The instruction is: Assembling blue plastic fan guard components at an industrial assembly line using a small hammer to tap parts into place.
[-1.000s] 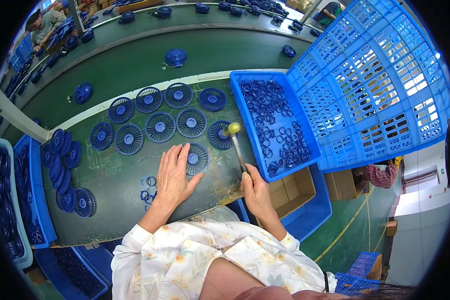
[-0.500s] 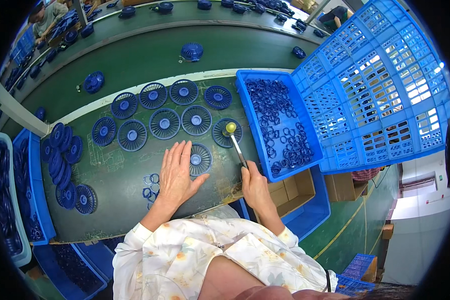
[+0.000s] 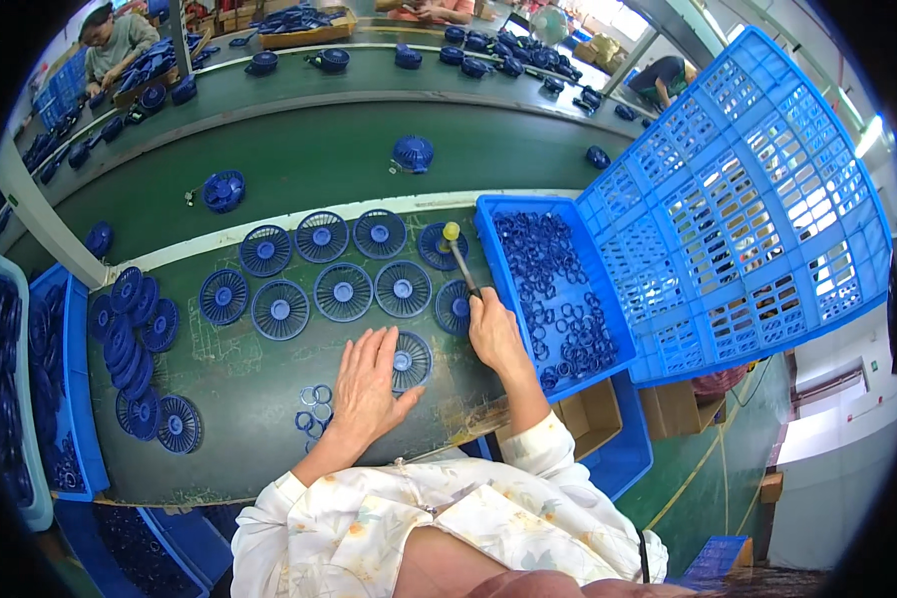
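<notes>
My right hand (image 3: 496,334) is closed round the dark handle of a small mallet (image 3: 460,262) with a yellow head. The mallet head is over the far round blue slatted fan cover (image 3: 432,254) on the right side of the worktop. A second cover (image 3: 452,307) lies beneath the handle, close to my knuckles. My left hand (image 3: 365,387) is flat with its fingers stretched out, resting at the left edge of another cover (image 3: 411,363). Beside its wrist are several loose rings (image 3: 315,407), some blue and some pale. Further covers (image 3: 343,292) lie in rows beyond both hands.
A blue bin (image 3: 558,299) of small rings stands at the right, with a blue lattice crate (image 3: 728,219) tilted up beside it. More covers (image 3: 130,344) are heaped at the left. Across the far side runs a green conveyor (image 3: 309,149) carrying blue parts. Other people work beyond it.
The mallet has gone from the nearer right-hand cover to the one farther away, my right arm reaching forward. My left hand keeps its place by its cover. The view has tilted up.
</notes>
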Demonstrator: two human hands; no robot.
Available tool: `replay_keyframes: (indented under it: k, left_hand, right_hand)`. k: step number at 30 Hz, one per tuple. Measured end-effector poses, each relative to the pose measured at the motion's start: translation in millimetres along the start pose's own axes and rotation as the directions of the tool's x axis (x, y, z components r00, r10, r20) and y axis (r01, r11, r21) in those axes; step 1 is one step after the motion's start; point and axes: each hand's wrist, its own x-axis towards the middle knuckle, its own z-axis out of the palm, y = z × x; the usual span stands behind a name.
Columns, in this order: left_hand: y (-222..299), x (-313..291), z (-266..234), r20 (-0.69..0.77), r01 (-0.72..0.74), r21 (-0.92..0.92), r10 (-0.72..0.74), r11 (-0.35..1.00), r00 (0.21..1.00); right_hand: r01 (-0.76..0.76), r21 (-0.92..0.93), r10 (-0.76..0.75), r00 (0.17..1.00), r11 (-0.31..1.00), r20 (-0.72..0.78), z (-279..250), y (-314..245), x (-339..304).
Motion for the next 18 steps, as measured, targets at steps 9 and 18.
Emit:
replay_keyframes:
  k: [9,18]
  left_hand:
    - [-4,-1,0,-0.02,-0.001,-0.008,0.001,1.0,1.0]
    - [-5,-5,-2,-0.053,0.007,-0.019,-0.008,1.0,0.999]
  right_hand:
    - [0.007,-0.023,-0.006,0.999,1.0,0.032,-7,-6,-8]
    - [0.105,0.171,-0.118,0.991,0.98,0.068,-1,-21,-71]
